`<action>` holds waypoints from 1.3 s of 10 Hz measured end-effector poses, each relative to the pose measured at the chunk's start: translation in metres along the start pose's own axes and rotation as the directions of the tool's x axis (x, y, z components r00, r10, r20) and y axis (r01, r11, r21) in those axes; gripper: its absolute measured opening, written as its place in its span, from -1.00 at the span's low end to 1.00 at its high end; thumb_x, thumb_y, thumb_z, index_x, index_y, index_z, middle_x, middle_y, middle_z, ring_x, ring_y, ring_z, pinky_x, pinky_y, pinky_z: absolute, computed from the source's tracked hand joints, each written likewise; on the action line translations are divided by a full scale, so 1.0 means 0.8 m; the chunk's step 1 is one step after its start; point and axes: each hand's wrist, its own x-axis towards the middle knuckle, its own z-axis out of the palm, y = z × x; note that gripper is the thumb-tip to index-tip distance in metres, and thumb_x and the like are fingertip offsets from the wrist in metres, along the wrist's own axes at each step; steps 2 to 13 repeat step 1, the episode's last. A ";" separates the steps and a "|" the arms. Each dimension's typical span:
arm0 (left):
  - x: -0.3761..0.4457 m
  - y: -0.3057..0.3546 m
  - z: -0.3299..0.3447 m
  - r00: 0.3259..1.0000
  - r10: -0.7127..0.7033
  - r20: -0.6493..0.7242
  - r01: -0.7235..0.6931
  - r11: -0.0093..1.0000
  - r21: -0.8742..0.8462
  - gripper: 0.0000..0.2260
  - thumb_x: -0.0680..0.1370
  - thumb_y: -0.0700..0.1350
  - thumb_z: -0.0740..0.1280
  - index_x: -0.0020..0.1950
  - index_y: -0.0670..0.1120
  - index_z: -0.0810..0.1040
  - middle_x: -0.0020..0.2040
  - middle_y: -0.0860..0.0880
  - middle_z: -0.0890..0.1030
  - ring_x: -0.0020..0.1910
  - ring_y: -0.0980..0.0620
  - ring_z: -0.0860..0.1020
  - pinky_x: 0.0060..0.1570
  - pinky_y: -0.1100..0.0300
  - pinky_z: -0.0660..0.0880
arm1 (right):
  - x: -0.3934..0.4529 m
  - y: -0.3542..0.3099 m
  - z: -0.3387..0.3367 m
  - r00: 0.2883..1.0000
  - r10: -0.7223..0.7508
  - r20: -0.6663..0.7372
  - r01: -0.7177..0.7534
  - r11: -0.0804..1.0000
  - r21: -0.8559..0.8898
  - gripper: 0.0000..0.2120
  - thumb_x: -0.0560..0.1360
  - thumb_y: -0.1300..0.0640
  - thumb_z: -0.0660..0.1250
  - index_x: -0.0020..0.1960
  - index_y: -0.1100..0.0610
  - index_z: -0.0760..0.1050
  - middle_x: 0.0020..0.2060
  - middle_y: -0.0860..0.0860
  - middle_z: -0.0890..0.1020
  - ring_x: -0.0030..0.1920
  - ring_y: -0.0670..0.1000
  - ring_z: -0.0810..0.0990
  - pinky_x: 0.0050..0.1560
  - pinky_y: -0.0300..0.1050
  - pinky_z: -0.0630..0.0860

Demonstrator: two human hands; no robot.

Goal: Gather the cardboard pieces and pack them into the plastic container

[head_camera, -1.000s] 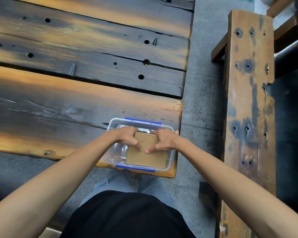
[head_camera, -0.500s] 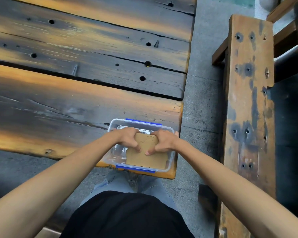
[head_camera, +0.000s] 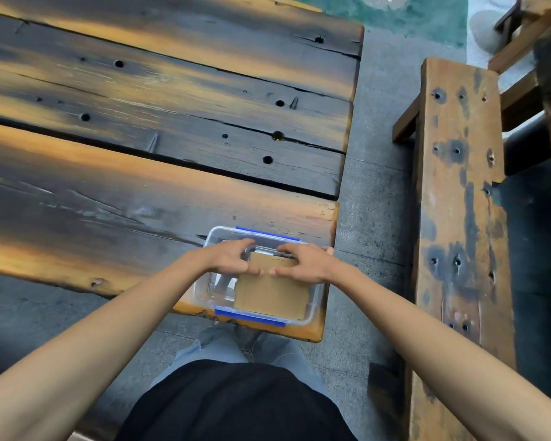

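Soft daylight, glare streaking the table point(head_camera: 140, 160); wide-angle bending at edges.

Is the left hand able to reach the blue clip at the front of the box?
Probably yes. The left hand grips the cardboard just behind the clip, and nothing blocks the way.

Table point(head_camera: 140, 173) open; bench point(head_camera: 458, 218) rt.

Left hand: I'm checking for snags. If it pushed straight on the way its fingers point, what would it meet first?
Likely the right hand: the left hand points across the cardboard toward it, thumbs nearly touching. Depth is unclear.
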 end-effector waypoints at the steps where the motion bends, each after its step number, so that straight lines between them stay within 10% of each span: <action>1: -0.013 0.003 -0.016 0.987 0.092 -0.131 -0.086 0.995 0.046 -0.30 0.54 0.23 0.37 0.57 -0.07 0.31 0.53 -0.09 0.43 0.46 -0.05 0.45 0.43 0.01 0.39 | -0.003 -0.005 -0.018 0.996 -0.078 -0.050 0.079 0.997 0.018 -0.30 0.50 -0.44 0.20 0.46 -0.03 0.43 0.37 -0.06 0.57 0.35 0.03 0.52 0.22 0.04 0.37; 13: -0.013 0.003 -0.016 0.987 0.092 -0.131 -0.086 0.995 0.046 -0.30 0.54 0.23 0.37 0.57 -0.07 0.31 0.53 -0.09 0.43 0.46 -0.05 0.45 0.43 0.01 0.39 | -0.003 -0.005 -0.018 0.996 -0.078 -0.050 0.079 0.997 0.018 -0.30 0.50 -0.44 0.20 0.46 -0.03 0.43 0.37 -0.06 0.57 0.35 0.03 0.52 0.22 0.04 0.37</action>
